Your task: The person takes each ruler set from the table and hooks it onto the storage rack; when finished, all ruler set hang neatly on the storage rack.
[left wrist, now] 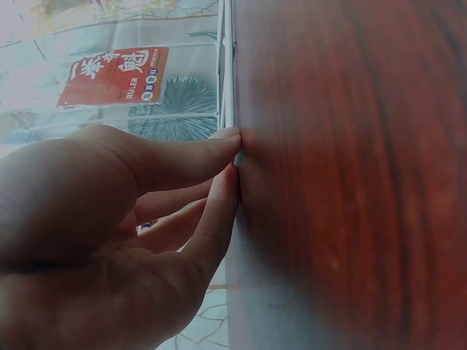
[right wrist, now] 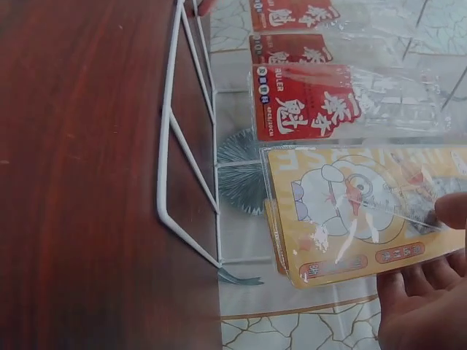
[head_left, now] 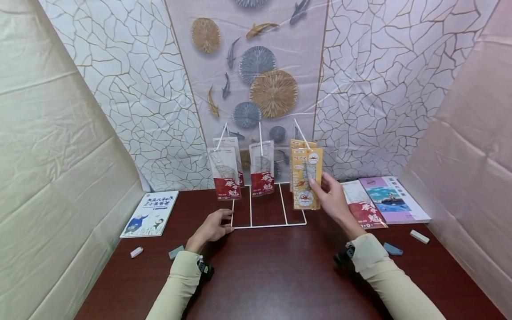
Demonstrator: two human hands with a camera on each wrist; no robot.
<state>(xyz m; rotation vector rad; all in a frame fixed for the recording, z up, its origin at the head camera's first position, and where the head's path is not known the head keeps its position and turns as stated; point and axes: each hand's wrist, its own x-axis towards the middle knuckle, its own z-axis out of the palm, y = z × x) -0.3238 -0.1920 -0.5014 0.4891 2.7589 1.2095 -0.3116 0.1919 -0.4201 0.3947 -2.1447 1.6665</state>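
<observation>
A white wire display rack stands on the table, its base wires flat on the wood. My left hand pinches the rack's front left corner between thumb and fingertips, seen closely in the left wrist view. On the right hook hang two yellow ruler packs, one behind the other. The front yellow ruler pack is in my right hand, thumb on its face and fingers behind. Red-and-white ruler packs hang on the other hooks: two on the left, including the front one, and one in the middle.
On the right lie another red-and-white pack and a purple-edged book. A white book lies left. Small items flank my arms: a white eraser-like block, a blue-grey piece, another grey one and a whitish one.
</observation>
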